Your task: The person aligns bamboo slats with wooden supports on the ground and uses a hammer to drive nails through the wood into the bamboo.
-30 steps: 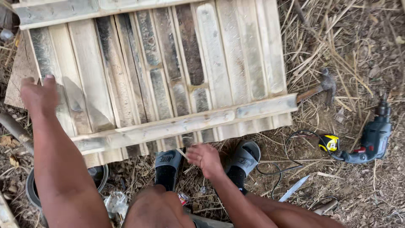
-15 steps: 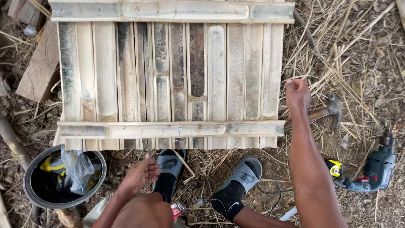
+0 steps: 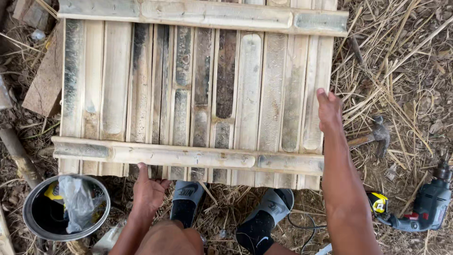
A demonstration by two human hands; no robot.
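Note:
A panel of split bamboo slats [image 3: 203, 94] lies flat on straw-covered ground, held together by one crossbar at the top and another [image 3: 188, 156] near the bottom. My left hand [image 3: 148, 189] is at the panel's lower edge, fingers on the slat ends just under the lower crossbar. My right hand [image 3: 329, 111] grips the panel's right edge at the outermost slat, arm stretched forward. My feet in grey sandals [image 3: 186, 200] stand just below the panel.
A hammer [image 3: 377, 134] lies in the straw right of the panel. A power drill [image 3: 427, 208] and a yellow tape measure [image 3: 377, 203] lie at lower right. A metal bowl [image 3: 35, 208] with a plastic bag sits lower left. A wooden board [image 3: 45, 85] lies at left.
The panel, tilted a second ago, now lies square in view. My left hand went from its far left side to the lower edge. My right hand rose to the right edge.

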